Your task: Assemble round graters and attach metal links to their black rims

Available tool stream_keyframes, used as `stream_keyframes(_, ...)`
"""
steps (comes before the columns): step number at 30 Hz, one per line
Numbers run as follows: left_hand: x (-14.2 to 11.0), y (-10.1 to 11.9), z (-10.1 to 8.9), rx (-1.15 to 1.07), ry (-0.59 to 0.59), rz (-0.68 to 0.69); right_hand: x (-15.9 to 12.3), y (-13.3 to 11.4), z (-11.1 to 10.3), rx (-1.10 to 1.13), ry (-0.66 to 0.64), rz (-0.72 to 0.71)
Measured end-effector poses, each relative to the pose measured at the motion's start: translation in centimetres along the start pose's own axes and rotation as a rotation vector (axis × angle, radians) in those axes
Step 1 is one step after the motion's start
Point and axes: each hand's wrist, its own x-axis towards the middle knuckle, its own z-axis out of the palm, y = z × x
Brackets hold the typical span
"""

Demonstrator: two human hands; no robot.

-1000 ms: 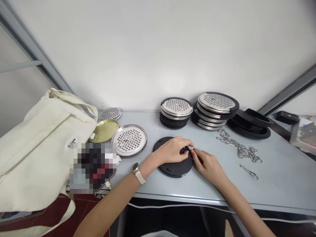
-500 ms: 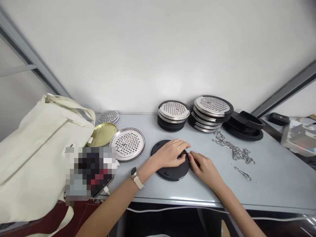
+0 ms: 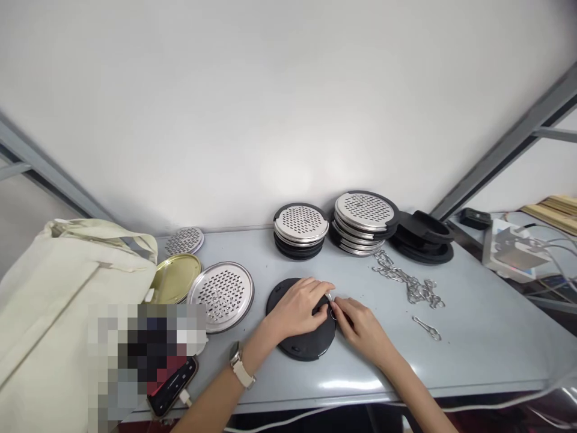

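Observation:
A black round disc (image 3: 311, 347) with small slots lies on the grey table. My left hand (image 3: 297, 308) rests over it, fingers and thumb curled at its upper right part beside a small metal clip (image 3: 330, 297). At that same edge my right hand (image 3: 360, 328) pinches the clip, which has a loop at its lower end. The fingers partly hide how the clip sits against the disc. To the right of my right hand lies a loose metal clip (image 3: 426, 328), with a heap of similar clips (image 3: 417, 288) behind it.
Two stacks of round grater plates (image 3: 301, 222) in black holders stand by the wall. Black dish-like parts (image 3: 428, 228) lie right of them. On the left are a loose grater plate (image 3: 223, 294), a gold-coloured lid (image 3: 177, 278), a phone (image 3: 174, 385) and a cream bag (image 3: 67, 300).
The camera view has turned, so everything appears lower and further left. Both hands keep their places at the disc's edge, with the clip still pinched.

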Motion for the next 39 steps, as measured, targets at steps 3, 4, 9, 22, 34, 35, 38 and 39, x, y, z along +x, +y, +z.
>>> stream_keyframes(3,0.05,0.05,-0.09,-0.010,-0.007,-0.010,0.04,0.00,-0.02,0.003,0.001,0.004)
stream_keyframes(4,0.06,0.05,-0.10,-0.014,-0.008,-0.011,0.05,0.04,0.00,0.006,0.002,0.002)
stream_keyframes(9,0.14,0.02,-0.19,-0.013,-0.012,-0.018,0.03,0.14,0.10,0.022,-0.015,0.014)
stream_keyframes(22,0.26,0.00,-0.36,0.024,-0.042,-0.023,0.17,0.18,0.18,0.032,-0.017,0.016)
stream_keyframes(34,0.20,-0.02,-0.25,0.010,-0.031,-0.043,0.07,0.49,0.52,0.007,-0.024,0.014)
stream_keyframes(35,0.18,-0.06,-0.21,-0.003,-0.028,-0.046,0.08,0.46,0.49,0.010,-0.023,0.010)
stream_keyframes(38,0.14,-0.13,-0.12,-0.030,-0.024,-0.047,0.15,0.37,0.40,0.011,-0.013,-0.001)
stream_keyframes(39,0.14,-0.14,-0.12,-0.035,-0.024,-0.048,0.18,0.34,0.37,0.009,-0.010,-0.002)
